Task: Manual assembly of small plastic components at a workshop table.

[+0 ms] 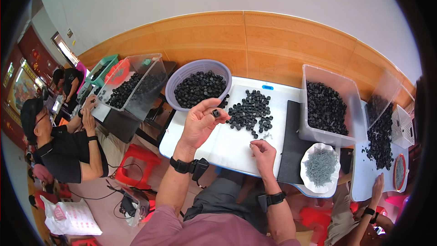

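Left hand (200, 125) clamps one black part (215, 113) left of the loose pile (252, 110), best kept steady, end exposed; right hand (265, 156), nearer, is pinched together, contents impossible to tell

Basket (195, 66) left of loose parts (249, 111), bin (324, 138) right.

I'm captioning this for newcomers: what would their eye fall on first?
Likely the small black pieces spread over the white surface at centre, between a filled lavender basket on the left and a translucent bin of black parts on the right. The left hand, raised beside them, pinches one black piece. Lower right, a scalloped white dish holds thin grey slivers.
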The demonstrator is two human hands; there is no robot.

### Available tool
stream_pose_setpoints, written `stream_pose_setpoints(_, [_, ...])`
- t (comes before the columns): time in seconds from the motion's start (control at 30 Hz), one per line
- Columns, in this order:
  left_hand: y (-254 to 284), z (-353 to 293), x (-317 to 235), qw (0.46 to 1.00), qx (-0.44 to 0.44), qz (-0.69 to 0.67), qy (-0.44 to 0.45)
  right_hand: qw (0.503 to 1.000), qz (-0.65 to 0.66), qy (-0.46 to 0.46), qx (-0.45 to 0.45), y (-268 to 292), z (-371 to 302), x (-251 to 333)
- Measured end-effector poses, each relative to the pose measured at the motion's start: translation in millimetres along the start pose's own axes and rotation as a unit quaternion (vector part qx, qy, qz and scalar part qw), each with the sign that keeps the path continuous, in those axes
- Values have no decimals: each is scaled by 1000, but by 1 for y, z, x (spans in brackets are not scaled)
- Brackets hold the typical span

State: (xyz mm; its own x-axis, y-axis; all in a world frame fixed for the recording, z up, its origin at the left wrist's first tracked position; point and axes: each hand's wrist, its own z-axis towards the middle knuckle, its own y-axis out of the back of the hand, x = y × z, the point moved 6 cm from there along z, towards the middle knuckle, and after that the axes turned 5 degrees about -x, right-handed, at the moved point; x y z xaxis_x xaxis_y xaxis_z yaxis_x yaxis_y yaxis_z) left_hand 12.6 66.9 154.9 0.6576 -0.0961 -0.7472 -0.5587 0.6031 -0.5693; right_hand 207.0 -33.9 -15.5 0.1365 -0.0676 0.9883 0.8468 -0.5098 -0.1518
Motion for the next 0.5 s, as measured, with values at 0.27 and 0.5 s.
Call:
stream_pose_setpoints(0.27, [-6,-10,11,997,-31,65,-10,1000,-13,-4,1,-3,-1,6])
stream_pose_setpoints(0.5, [10,-24,24,995,-93,-14,28,999,-38,-7,-5,-3,0,6])
